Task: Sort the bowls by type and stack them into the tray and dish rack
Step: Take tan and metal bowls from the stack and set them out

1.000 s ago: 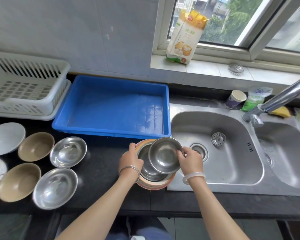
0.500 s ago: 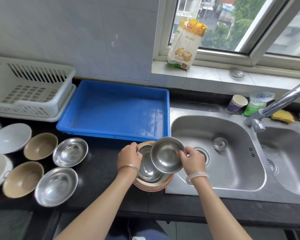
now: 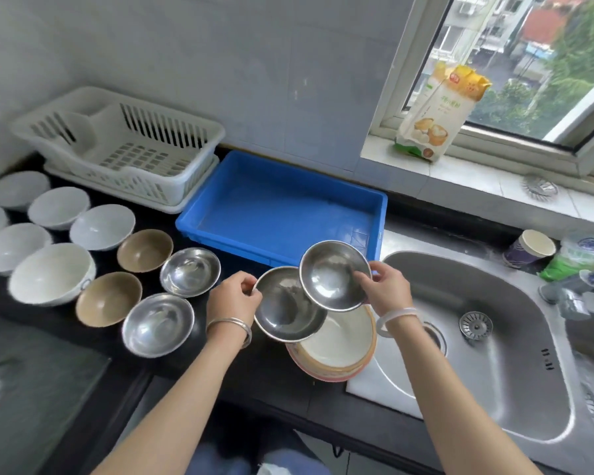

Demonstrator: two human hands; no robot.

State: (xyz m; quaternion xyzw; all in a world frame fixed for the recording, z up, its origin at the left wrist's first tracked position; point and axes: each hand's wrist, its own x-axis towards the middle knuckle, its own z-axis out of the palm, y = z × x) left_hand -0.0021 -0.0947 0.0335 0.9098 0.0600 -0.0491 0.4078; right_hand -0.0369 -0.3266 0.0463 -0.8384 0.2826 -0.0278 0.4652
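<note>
My left hand [image 3: 234, 298] grips the rim of a steel bowl [image 3: 285, 310], lifted off a stack of pink-rimmed bowls [image 3: 340, 341] at the counter's edge. My right hand [image 3: 386, 289] holds a second steel bowl [image 3: 335, 274], tilted and overlapping the first. Two more steel bowls [image 3: 190, 271] [image 3: 157, 324] sit on the black counter to the left, beside two brown bowls [image 3: 144, 250] [image 3: 107, 299] and several white bowls [image 3: 50, 273]. The blue tray [image 3: 282, 210] and the white dish rack [image 3: 124, 149] behind hold nothing.
A steel double sink [image 3: 487, 341] lies to the right with a faucet [image 3: 576, 286]. A paper cup [image 3: 528, 248] and green packet [image 3: 576, 257] stand behind it. A flour bag [image 3: 439, 111] leans on the window sill. A glass stovetop [image 3: 24, 382] is at lower left.
My left hand has lifted the lower steel bowl off the pink-rimmed stack, baring its white inside. My right hand raised its bowl slightly. The view swung left, showing more white bowls.
</note>
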